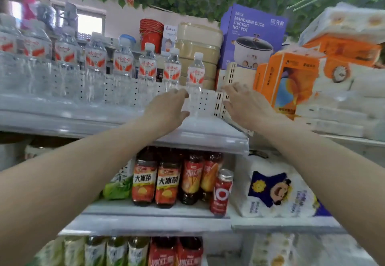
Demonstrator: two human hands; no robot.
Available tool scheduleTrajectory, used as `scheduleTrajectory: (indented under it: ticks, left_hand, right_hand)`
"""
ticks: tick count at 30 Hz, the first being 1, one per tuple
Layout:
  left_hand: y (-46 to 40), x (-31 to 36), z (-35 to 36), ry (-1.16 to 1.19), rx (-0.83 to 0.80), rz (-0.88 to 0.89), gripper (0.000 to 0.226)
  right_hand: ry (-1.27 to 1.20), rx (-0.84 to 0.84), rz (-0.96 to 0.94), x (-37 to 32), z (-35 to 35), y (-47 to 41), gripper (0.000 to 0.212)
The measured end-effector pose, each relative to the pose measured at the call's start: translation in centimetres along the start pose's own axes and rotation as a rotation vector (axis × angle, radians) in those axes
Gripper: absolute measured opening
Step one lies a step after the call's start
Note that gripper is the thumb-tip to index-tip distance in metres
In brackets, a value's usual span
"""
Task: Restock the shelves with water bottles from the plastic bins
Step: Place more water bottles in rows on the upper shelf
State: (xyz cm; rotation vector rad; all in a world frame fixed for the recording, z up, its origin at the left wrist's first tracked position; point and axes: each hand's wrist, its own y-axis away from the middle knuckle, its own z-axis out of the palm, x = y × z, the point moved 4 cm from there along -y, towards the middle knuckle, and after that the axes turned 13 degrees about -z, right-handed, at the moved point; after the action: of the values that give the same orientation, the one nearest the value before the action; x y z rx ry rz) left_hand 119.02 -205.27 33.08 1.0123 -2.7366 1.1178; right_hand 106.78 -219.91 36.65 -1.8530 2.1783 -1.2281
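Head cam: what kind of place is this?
Most likely a small grocery or convenience store. Metal shelves hold a row of water bottles, iced tea bottles sit on the tier below, and a boxed electric hot pot and tissue packs are stacked to the right.

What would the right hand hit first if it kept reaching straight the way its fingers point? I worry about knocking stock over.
Probably the cream slotted divider at the shelf's end; the right hand is open, fingers aimed up-left toward it. The rightmost water bottle stands just left of that line. Depth is unclear.
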Motion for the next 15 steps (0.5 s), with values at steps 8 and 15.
scheduleTrajectory:
  ticks: [8, 15]
  left_hand:
    - [12.7, 3.1, 2.4, -0.079, 0.055, 0.091, 0.051]
    - [23.9, 1.7, 10.3, -0.145, -0.036, 0.166, 0.053]
  right_hand:
    - [0.004, -0.033, -0.179, -5.7, 1.9, 13.6, 0.046]
    - [-0.141, -0.118, -0.204, -11.9, 9.5, 25.2, 0.039]
